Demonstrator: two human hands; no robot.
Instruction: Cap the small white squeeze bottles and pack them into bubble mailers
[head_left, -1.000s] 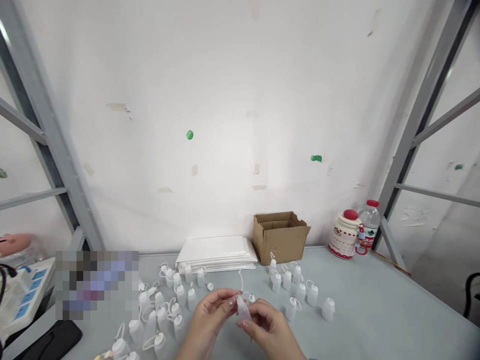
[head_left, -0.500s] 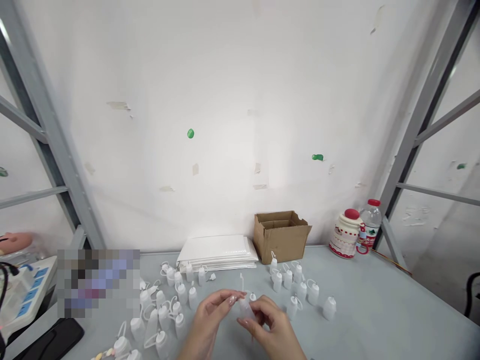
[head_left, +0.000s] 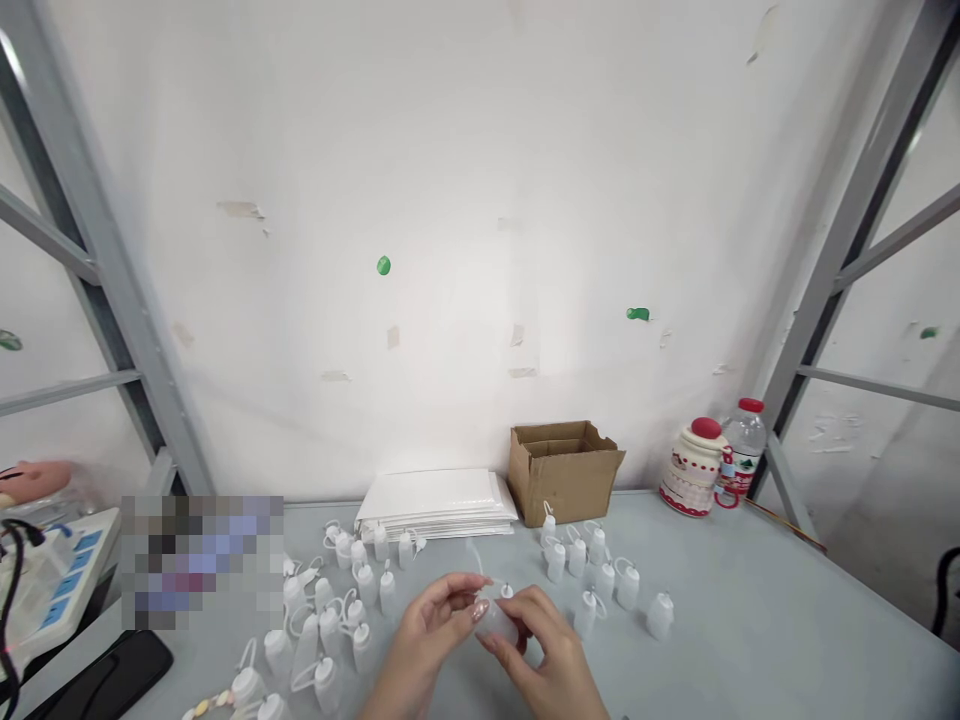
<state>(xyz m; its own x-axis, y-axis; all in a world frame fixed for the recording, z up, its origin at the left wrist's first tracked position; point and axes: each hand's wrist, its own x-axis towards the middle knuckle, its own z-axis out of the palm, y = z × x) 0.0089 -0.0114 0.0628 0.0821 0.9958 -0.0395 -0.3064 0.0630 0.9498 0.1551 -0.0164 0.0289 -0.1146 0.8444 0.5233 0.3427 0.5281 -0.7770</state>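
Between left hand (head_left: 435,628) and right hand (head_left: 546,645), bottle (head_left: 498,624) — axis slanted, neck leftward

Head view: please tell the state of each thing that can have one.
held bottle, tilted, partly hidden
left hand, closed on it
right hand, closed on it
bottles on the right, standing
cardboard box, top open
white jar, lid on
clear bottle, capped
black phone, flat, screen dark
white stack, lying flat

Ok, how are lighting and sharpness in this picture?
In the head view, the wall is brightest mid-frame, greyer rightward; metal posts lean outward, perhaps lens stretch; a pixelated patch sits at left; the bottle between left hand and right hand looks soft-edged.
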